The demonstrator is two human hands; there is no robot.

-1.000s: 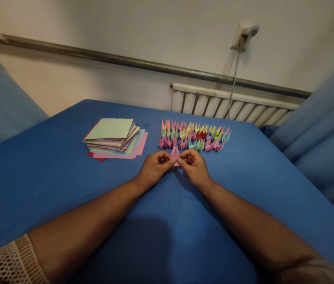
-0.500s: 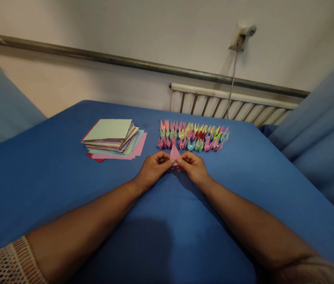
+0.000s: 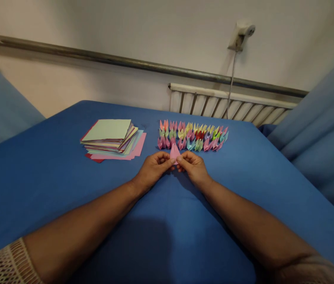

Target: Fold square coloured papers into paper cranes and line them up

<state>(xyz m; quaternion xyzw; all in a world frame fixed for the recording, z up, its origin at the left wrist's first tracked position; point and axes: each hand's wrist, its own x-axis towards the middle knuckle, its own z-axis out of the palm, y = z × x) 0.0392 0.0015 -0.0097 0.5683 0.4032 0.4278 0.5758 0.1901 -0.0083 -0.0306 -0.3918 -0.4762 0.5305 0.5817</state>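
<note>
A small folded piece of pink origami paper (image 3: 174,153), its point facing away from me, is pinched between both hands above the blue cloth. My left hand (image 3: 155,165) grips its left lower edge with thumb and fingers closed. On the right lower edge, my right hand (image 3: 195,165) holds it the same way, thumb on top. Just beyond the hands stand rows of folded paper cranes (image 3: 199,135) in pink, yellow, green, red and blue. The fingertips under the paper are partly hidden.
A stack of coloured paper sheets (image 3: 107,130) lies left of the cranes on the blue-covered table (image 3: 81,177). Behind are a metal rail (image 3: 110,59), a radiator (image 3: 208,100) and a wall socket with a corded plug (image 3: 239,37). Blue curtains (image 3: 327,118) hang at both sides.
Both hands stay in nearly the same place, still pinching the pink paper. The paper's upper part looks slightly wider now. The whole view has shifted very slightly.
</note>
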